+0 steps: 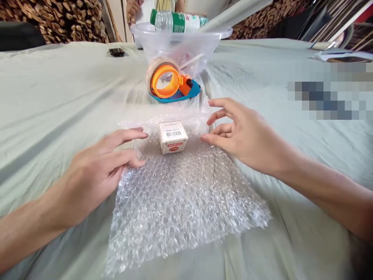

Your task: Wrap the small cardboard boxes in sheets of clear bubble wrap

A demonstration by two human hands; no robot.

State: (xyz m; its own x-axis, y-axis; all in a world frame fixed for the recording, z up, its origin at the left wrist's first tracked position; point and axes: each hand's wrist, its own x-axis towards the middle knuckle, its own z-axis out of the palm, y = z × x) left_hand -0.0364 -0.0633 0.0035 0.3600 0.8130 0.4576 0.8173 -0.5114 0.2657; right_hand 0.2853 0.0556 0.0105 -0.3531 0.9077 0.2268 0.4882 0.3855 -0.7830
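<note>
A small white box (173, 137) with a barcode on top and red print on its front stands on a sheet of clear bubble wrap (180, 202) spread on the table. My left hand (100, 171) lies just left of the box, fingers stretched out over the wrap's left edge, holding nothing. My right hand (239, 134) hovers to the right of the box, fingers apart and pointing at it, also holding nothing. Neither hand touches the box.
An orange and blue tape dispenser (170, 82) sits behind the wrap. Behind it stands a clear plastic basin (145, 37) with a green-labelled bottle (177, 21) in it. A small black object (117, 51) lies far left. Another person's hand (132, 9) shows at the back. Pale cloth (58, 101) covers the table.
</note>
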